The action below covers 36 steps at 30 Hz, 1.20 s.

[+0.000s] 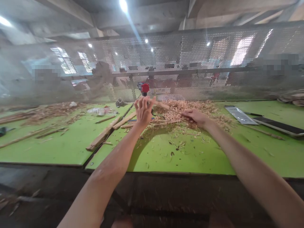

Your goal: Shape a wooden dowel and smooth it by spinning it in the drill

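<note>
A slender wooden stick (161,104) slants between my two hands above the green table (190,158). Its upper left end is at the fingers of my left hand (143,111), which are curled around it. At its lower right end, the fingers of my right hand (193,117) are pinched on the stick. Just behind my left hand stands a red and black power tool (143,88). A heap of curly wood shavings (201,107) lies behind and under the stick.
Wooden strips (102,136) lie left of my left hand, near a clear plastic bottle (101,110). On the right are a flat silvery packet (241,114) and a dark flat device (280,125). A perforated metal screen (166,60) rises behind, with blurred people beyond.
</note>
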Tool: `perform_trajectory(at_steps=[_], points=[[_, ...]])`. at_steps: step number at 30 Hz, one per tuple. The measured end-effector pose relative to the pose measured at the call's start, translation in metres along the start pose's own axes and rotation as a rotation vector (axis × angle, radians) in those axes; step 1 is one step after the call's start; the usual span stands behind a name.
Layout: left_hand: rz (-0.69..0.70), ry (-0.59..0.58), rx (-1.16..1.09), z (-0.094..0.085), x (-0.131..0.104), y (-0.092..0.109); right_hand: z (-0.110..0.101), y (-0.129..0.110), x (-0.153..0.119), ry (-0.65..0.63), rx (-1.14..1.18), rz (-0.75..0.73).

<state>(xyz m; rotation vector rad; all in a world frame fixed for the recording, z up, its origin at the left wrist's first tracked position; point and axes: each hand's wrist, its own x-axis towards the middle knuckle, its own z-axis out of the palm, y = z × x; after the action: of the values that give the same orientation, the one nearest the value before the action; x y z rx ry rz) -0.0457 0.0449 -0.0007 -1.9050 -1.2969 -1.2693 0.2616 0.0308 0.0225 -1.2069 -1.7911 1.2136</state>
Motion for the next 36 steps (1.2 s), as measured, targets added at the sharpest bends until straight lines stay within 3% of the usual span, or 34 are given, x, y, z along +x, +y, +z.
perform_trajectory(at_steps=[4, 6, 9, 11, 12, 14, 16, 18, 23, 26, 28, 32, 36], points=[[-0.055, 0.000, -0.225, 0.007, -0.001, -0.001, 0.003, -0.003, 0.001, 0.029, 0.094, -0.028], [-0.153, -0.122, -0.491, 0.012, -0.002, 0.002, 0.008, -0.003, 0.001, 0.001, 0.112, -0.031], [-0.477, -0.417, -1.073, 0.017, -0.004, 0.009, 0.014, -0.002, 0.001, -0.072, 0.102, -0.004], [-0.663, -0.522, -1.450, 0.015, -0.003, 0.015, 0.018, -0.002, 0.000, -0.125, 0.087, 0.017], [-0.727, -0.506, -1.598, 0.013, -0.001, 0.018, 0.020, -0.002, 0.000, -0.151, 0.079, 0.024], [-0.846, -0.365, -1.766, 0.006, 0.005, 0.023, 0.025, -0.004, -0.001, -0.202, 0.065, 0.033], [-0.968, -0.237, -1.787, 0.000, 0.011, 0.026, 0.033, -0.007, -0.003, -0.257, 0.047, 0.045], [-1.054, -0.197, -1.745, -0.006, 0.017, 0.027, 0.044, -0.011, -0.004, -0.301, 0.026, 0.060], [-1.084, -0.123, -1.681, -0.018, 0.026, 0.014, 0.064, -0.020, -0.007, -0.325, 0.016, 0.083], [-1.096, 0.050, -1.637, -0.027, 0.030, -0.004, 0.055, -0.022, -0.008, -0.315, -0.037, 0.062], [-1.072, 0.120, -1.610, -0.032, 0.032, -0.013, 0.041, -0.022, -0.008, -0.221, -0.174, 0.025], [-1.081, 0.071, -1.582, -0.026, 0.028, -0.013, 0.014, -0.017, -0.001, 0.009, -0.375, -0.021], [-1.093, -0.005, -1.547, -0.007, 0.020, 0.002, 0.006, -0.006, 0.003, 0.022, -0.426, 0.020]])
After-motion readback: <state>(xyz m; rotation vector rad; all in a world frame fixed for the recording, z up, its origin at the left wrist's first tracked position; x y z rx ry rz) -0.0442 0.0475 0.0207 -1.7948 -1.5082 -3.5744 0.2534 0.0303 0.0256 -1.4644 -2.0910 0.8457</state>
